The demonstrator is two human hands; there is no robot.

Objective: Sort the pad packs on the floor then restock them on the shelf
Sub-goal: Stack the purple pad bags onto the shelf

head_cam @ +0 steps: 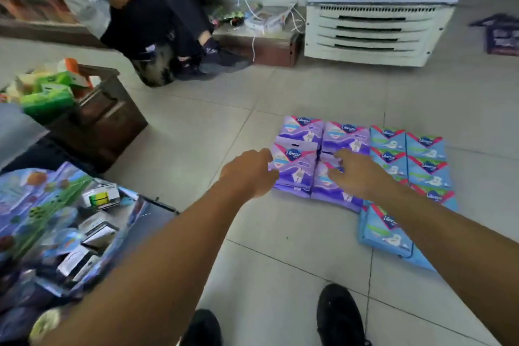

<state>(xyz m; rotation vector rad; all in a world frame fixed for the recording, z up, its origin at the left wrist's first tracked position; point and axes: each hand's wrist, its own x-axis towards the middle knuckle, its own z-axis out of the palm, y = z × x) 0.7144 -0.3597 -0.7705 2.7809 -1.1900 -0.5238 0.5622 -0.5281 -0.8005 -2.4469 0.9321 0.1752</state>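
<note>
Purple pad packs (302, 132) lie in a block on the tiled floor, with several blue pad packs (425, 168) in rows to their right and one blue pack (384, 230) nearer me. My left hand (248, 173) touches the left edge of the near-left purple pack (296, 170), fingers curled at its side. My right hand (355, 173) rests on the near-right purple pack (332, 191), fingers spread and pressing down on it. Neither pack is lifted. No shelf is clearly visible.
A seated person (157, 17) is at the back left. A white cooler (373, 31) stands at the back right. A brown crate (98, 115) holds green packs to the left. A box of mixed goods (64, 222) sits near left. My shoes (339, 314) are below.
</note>
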